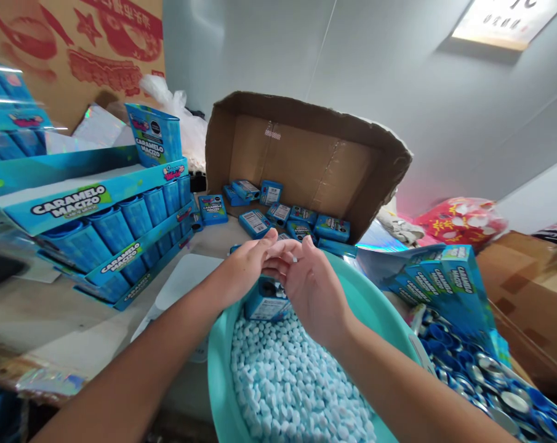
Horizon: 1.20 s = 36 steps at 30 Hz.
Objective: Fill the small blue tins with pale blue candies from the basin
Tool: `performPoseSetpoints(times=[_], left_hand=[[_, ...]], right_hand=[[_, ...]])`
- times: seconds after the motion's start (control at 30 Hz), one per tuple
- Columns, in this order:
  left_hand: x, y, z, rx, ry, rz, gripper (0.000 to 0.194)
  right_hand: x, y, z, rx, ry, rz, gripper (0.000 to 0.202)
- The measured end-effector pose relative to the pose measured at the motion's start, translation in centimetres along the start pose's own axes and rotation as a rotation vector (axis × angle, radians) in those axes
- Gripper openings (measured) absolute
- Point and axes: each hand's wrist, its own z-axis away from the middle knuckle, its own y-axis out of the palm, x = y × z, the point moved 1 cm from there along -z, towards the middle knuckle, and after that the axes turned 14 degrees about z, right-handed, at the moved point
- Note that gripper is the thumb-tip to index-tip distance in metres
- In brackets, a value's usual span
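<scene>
Both of my hands meet above a teal basin [216,363] filled with small pale-blue candies [301,387]. My left hand [245,267] is closed, its thumb up and its fingers curled in toward the other hand. Bent into a cup, my right hand [312,289] touches the left one with its fingertips. Whatever lies between the palms is hidden. Right below them a blue candy box [266,307] with a dark opening on top stands on the candies at the basin's far side.
Behind the basin, a cardboard box [301,144] lies tipped with several blue boxes before it. Stacked display trays [116,237] of blue containers stand left. At right are a folded blue display carton [444,286] and many blue-and-silver lids [485,375].
</scene>
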Motion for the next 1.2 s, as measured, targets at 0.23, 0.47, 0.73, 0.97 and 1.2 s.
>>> performPoseSetpoints(times=[0.23,0.47,0.73,0.97,1.2], left_hand=[[-0.1,-0.1,0.1,-0.038,-0.011,-0.005,0.065],[0.2,-0.2,0.0,0.017,0.006,0.002,0.059],[0.1,-0.3,-0.1,0.068,0.041,0.012,0.056],[-0.2,0.0,0.0,0.101,0.041,-0.040,0.066],[0.1,-0.4,0.0,-0.011,0.057,-0.068,0.057]], right_hand=[[0.1,0.1,0.1,0.000,-0.001,0.008,0.049],[0.0,0.1,0.2,0.008,-0.030,0.012,0.042],[0.1,0.1,0.2,-0.013,-0.033,0.034,0.042],[0.4,0.3,0.4,-0.014,-0.004,0.044,0.043],[1.8,-1.0,0.1,-0.060,-0.121,0.414,0.042]])
